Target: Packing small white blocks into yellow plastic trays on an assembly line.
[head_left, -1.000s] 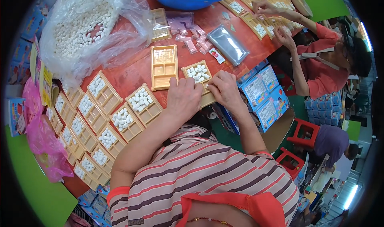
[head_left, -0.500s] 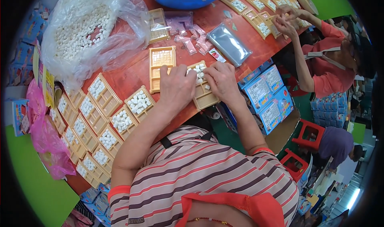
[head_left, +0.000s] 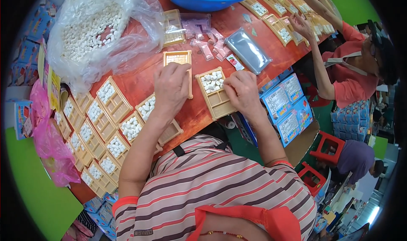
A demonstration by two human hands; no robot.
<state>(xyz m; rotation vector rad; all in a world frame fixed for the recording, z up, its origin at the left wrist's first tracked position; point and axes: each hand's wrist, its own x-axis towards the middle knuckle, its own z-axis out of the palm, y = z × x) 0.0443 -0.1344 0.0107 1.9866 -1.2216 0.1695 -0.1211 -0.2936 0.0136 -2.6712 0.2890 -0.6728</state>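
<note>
Okay, we've got left hand [head_left: 171,91] curled over half-hidden tray [head_left: 178,57], right hand [head_left: 243,91] curled at edge of part-filled tray [head_left: 222,110]; both trays on bench [head_left: 196,119]; we can't tell either grip.

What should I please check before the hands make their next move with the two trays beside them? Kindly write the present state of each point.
1. White pieces lie in the far compartment of the right-hand tray: ok.
2. Right hand is at that tray's right edge: ok.
3. That tray sits wholly on the red table: cannot tell; its near end is right at the table's edge.
4. Left-hand tray is uncovered: not ok; the left hand hides much of it.
5. Left hand holds nothing: cannot tell; its grip is hidden.
</note>
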